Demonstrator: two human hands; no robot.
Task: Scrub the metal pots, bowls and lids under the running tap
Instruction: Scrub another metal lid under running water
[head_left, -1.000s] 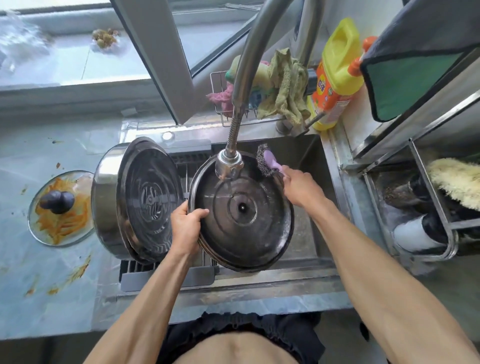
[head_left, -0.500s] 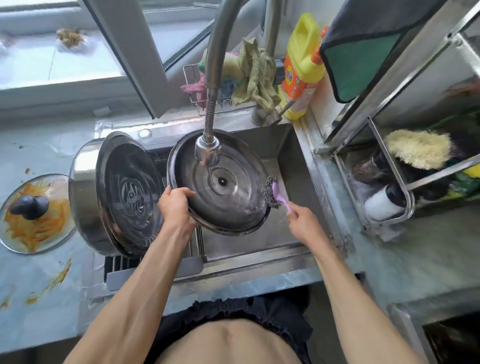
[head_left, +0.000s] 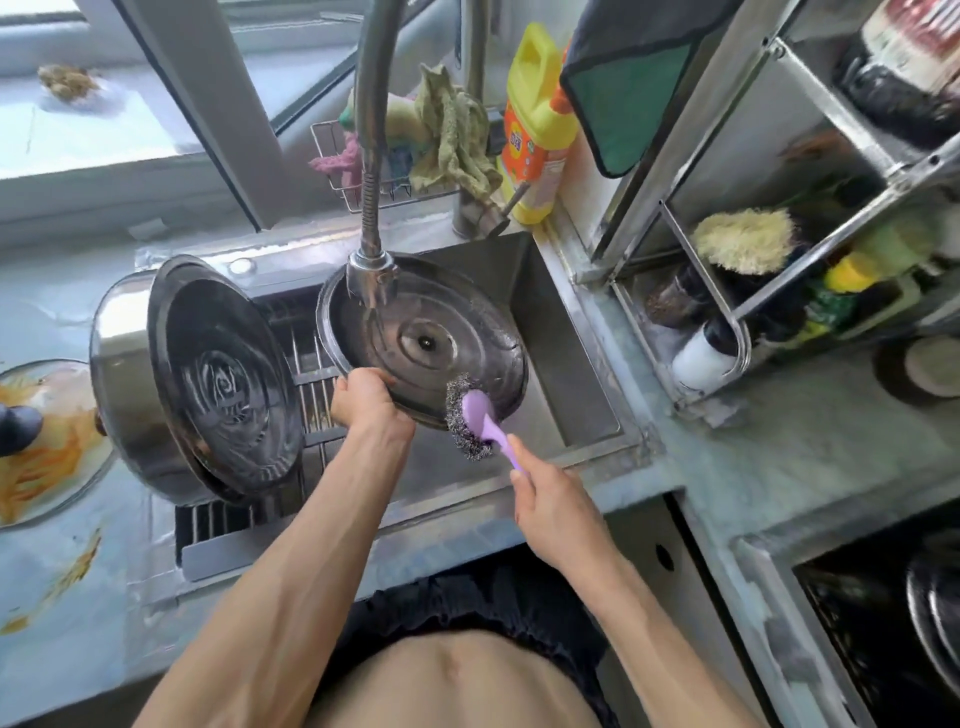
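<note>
Your left hand (head_left: 366, 400) and right hand (head_left: 550, 512) are both bare: no gloves, no rings, no watch or band at either wrist. Your forearms (head_left: 291, 561) run bare the whole way up to the bottom edge of the picture, with no sleeve showing on either side, and the tendons and veins along the left one stand out in long ridges. Your torso (head_left: 457, 680) is bare as well, with the navel in view. The one garment you can make out is a pair of black shorts (head_left: 467, 597), whose gathered, ruffled waistband sits in a dark band across your belly, just below the counter edge.
</note>
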